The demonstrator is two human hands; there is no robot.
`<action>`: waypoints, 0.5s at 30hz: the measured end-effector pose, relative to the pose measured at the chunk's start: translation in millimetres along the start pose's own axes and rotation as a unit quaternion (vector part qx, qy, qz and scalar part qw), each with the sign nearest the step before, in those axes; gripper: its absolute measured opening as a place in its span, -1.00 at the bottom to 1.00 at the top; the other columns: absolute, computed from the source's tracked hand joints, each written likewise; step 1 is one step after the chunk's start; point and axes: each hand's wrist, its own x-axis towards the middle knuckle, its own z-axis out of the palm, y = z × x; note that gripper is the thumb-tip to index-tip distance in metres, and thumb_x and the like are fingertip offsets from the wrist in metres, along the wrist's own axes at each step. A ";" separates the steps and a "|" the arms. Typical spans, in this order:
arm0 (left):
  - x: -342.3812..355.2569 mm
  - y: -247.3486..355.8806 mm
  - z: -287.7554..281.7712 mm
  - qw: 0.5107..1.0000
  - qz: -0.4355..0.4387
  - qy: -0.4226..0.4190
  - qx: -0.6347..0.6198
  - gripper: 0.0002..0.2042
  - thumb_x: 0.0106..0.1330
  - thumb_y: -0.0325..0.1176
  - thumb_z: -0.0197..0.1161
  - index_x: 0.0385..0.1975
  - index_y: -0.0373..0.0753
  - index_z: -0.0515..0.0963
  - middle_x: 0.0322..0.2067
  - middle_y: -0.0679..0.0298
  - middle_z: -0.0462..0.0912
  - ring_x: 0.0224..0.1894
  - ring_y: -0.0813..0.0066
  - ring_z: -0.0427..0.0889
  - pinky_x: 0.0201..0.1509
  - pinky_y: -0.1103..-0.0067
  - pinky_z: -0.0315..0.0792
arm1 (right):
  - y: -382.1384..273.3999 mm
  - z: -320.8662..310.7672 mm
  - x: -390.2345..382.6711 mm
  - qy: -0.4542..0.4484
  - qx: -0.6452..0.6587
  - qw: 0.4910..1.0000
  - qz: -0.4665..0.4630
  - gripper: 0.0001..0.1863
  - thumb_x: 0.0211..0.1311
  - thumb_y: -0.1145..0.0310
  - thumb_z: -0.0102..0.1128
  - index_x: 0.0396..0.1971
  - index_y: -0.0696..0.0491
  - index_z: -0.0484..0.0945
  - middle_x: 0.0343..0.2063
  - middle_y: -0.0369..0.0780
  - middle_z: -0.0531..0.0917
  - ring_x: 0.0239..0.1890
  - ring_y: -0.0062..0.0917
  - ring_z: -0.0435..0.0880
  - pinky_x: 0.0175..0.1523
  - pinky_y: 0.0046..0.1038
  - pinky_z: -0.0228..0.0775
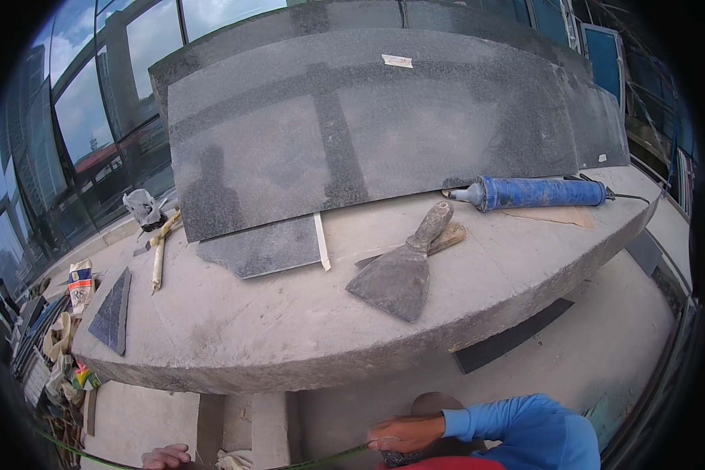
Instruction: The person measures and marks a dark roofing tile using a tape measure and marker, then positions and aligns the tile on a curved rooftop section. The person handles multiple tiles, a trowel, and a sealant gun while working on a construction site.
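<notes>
Along the lower edge, my right hand (403,433) in a blue sleeve grips a green measuring tape (321,460). My left hand (166,457) is partly cut off at the bottom, fingers curled by the tape's line, their grip hidden. Above both, a concrete slab (251,329) bears a putty knife (392,283) over another tool (450,237), a blue caulking gun (540,193), a small grey offcut (111,313) and a cut stone piece (258,244) with a pale strip.
A large dark stone panel (368,125) stands at the slab's back. A dark strip (513,337) lies below the front edge. Glass facade (86,94), a bag (81,286) and piled materials (59,348) are at left; a grimy wrapped item (145,207) sits by a stick.
</notes>
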 end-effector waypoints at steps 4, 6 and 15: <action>-19.8 31.6 58.1 0.962 -0.054 -0.265 -0.024 -0.56 0.39 0.01 0.23 -0.16 -0.35 0.49 -0.35 0.12 0.54 -0.29 0.25 0.54 -0.15 0.30 0.52 | -53.7 11.1 43.6 0.072 0.091 0.989 -0.096 -0.73 0.57 0.31 -0.15 -0.23 0.20 0.44 -0.40 -0.14 0.55 -0.34 -0.35 0.55 -0.14 -0.36 0.39; -35.2 33.3 81.5 0.934 -0.059 -0.351 -0.019 -0.58 0.39 -0.03 0.25 -0.23 -0.36 0.49 -0.37 0.11 0.57 -0.30 0.29 0.57 -0.09 0.31 0.52 | -76.9 9.1 52.1 0.119 0.129 0.977 -0.124 -0.73 0.57 0.32 -0.15 -0.24 0.21 0.45 -0.42 -0.14 0.56 -0.35 -0.34 0.55 -0.15 -0.37 0.40; -49.1 42.2 112.0 0.924 -0.166 -0.341 -0.050 -0.61 0.35 -0.13 0.27 -0.37 -0.45 0.55 -0.45 0.07 0.61 -0.35 0.28 0.61 -0.13 0.38 0.50 | -86.2 -12.6 39.8 0.146 0.137 0.971 -0.129 -0.72 0.57 0.32 -0.15 -0.27 0.19 0.47 -0.40 -0.13 0.58 -0.33 -0.39 0.57 -0.11 -0.39 0.41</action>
